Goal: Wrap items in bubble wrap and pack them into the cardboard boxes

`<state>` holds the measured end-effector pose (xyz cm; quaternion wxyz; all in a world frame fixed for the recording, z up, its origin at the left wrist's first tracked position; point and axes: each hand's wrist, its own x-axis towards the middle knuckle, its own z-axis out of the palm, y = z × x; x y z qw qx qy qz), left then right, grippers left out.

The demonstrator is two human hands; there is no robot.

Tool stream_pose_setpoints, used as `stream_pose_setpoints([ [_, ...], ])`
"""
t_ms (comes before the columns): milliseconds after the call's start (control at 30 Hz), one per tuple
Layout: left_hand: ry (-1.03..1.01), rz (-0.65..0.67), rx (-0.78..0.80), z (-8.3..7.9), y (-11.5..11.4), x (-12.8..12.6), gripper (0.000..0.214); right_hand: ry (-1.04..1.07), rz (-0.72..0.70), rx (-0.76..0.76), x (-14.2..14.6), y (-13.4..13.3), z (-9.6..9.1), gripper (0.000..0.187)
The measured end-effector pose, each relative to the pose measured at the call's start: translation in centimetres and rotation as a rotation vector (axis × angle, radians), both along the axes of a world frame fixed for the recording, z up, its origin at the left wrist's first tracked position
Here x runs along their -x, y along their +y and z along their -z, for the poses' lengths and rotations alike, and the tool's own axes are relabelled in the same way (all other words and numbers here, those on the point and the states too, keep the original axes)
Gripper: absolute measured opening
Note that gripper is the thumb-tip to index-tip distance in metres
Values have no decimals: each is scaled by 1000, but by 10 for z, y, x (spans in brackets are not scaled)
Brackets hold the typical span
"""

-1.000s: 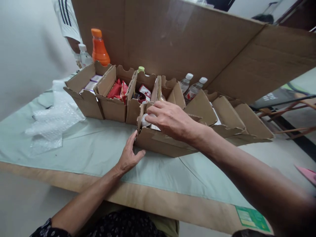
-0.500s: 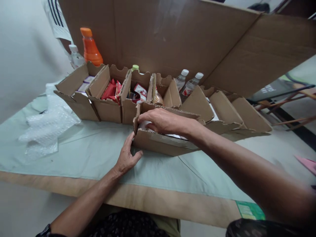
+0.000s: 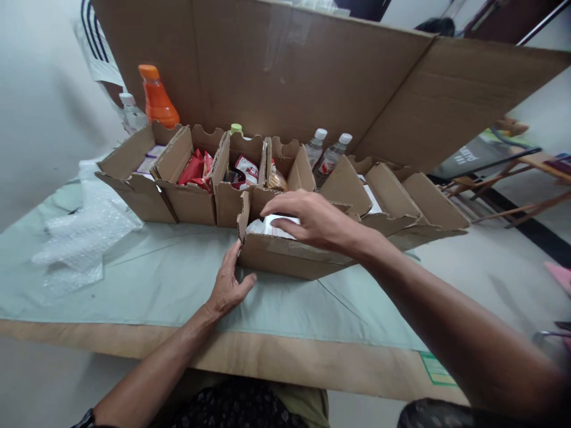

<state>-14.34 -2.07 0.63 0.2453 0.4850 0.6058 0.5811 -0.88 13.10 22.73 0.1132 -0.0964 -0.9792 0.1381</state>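
A long, narrow cardboard bin (image 3: 285, 255) sits in front of a row of similar bins. My left hand (image 3: 229, 285) rests at its left end, fingertips against the corner and thumb spread away. Over the bin's open top is my right hand (image 3: 310, 220), fingers curved and thumb apart. Beneath its fingers lies a white box-like item (image 3: 280, 226), partly covered by the thumb. Clear crinkled plastic (image 3: 256, 226) shows beside it at the bin's left end. The rest of the contents is hidden by my right hand and forearm.
The bins behind hold red packets (image 3: 194, 169), a red-and-white packet (image 3: 247, 170) and white boxes (image 3: 148, 161). An orange bottle (image 3: 159, 104) and clear bottles (image 3: 329, 159) stand behind them, before a tall cardboard panel (image 3: 285, 77). Bubble wrap (image 3: 89, 229) lies on the left.
My right hand has risen slightly and shifted right, its thumb and fingers wider apart, exposing more of the white item. My left hand stays at the bin's corner. The view has shifted slightly.
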Motion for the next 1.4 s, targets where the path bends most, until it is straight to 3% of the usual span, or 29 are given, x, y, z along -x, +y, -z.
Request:
stream_pose_setpoints([
  [67, -4, -3, -16, -2, -1, 1, 79, 255, 160, 12, -36, -19, -5, 19],
  [133, -26, -15, -25, -4, -4, 3, 80, 571, 388, 32, -78, -41, 5, 14],
  [233, -75, -21, -21, -8, -9, 5, 82, 992, 802, 14, -132, -64, 53, 10],
  [300, -107, -5, -17, -13, -9, 4, 85, 932, 980, 122, -148, -69, 93, 25],
  [367, -133, 33, -10, -21, -5, 1, 86, 744, 971, 332, -145, -66, 127, 46],
  [433, -150, 66, -1, -32, 2, -6, 87, 635, 895, 507, -132, -61, 146, 59],
  [567, -153, 67, 2, -49, -2, -28, 86, 645, 873, 581, -126, -73, 145, 58],
  [633, -140, 68, 12, -46, -27, -39, 81, 674, 918, 534, -139, -100, 144, 55],
  [733, -142, -33, 56, -33, -88, -40, 74, 725, 982, 498, -151, -155, 150, 53],
  [800, -148, -107, 130, -32, -124, -24, 64, 700, 925, 561, -138, -183, 152, 56],
  [867, -162, -214, 109, -44, -138, 2, 60, 628, 766, 647, -111, -190, 147, 62],
  [967, -133, -327, -61, -79, -114, 25, 59, 633, 596, 676, -78, -166, 124, 64],
  [1000, -121, -329, -132, -88, -100, 23, 60, 669, 610, 660, -77, -157, 117, 60],
  [1067, -111, -214, -154, -96, -77, 6, 58, 735, 725, 593, -91, -146, 109, 51],
  [1167, -108, 24, -63, -80, -70, -36, 60, 799, 976, 436, -137, -164, 121, 48],
  [1233, -121, 68, 16, -60, -80, -56, 60, 797, 1082, 401, -165, -187, 143, 57],
  [1333, -150, 62, 82, -38, -89, -63, 61, 695, 1093, 458, -180, -212, 176, 55],
  [1400, -163, 69, 68, -35, -81, -58, 63, 695, 1097, 448, -177, -215, 189, 53],
])
